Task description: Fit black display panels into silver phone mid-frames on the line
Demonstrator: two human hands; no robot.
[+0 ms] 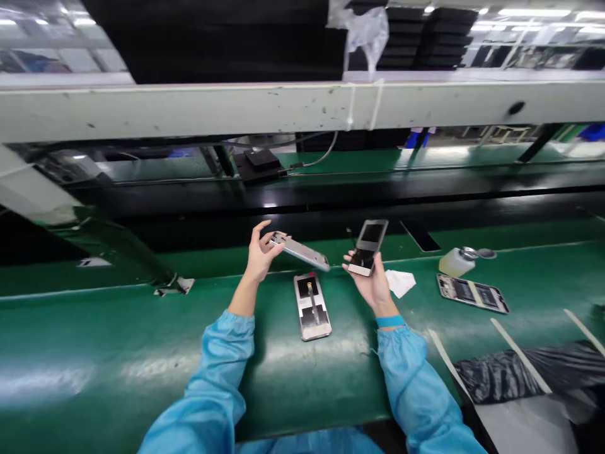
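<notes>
My left hand [259, 252] is raised over the green bench and grips one end of a silver phone frame [300, 251], which slants down to the right. My right hand [373, 282] holds another phone body [368, 247] upright, its dark panel facing me. Between the two hands a third opened phone [312, 306] lies flat on the green mat [142, 340], with a thin tool resting on it. Both sleeves are light blue, and a blue band circles my right wrist.
A white wipe [399, 282] lies just right of my right hand. Farther right stand a small white solvent bottle [457, 261] and another opened phone [472, 293]. Black plastic sheeting [520, 372] covers the near right corner. A dark conveyor belt [331, 189] runs behind the bench.
</notes>
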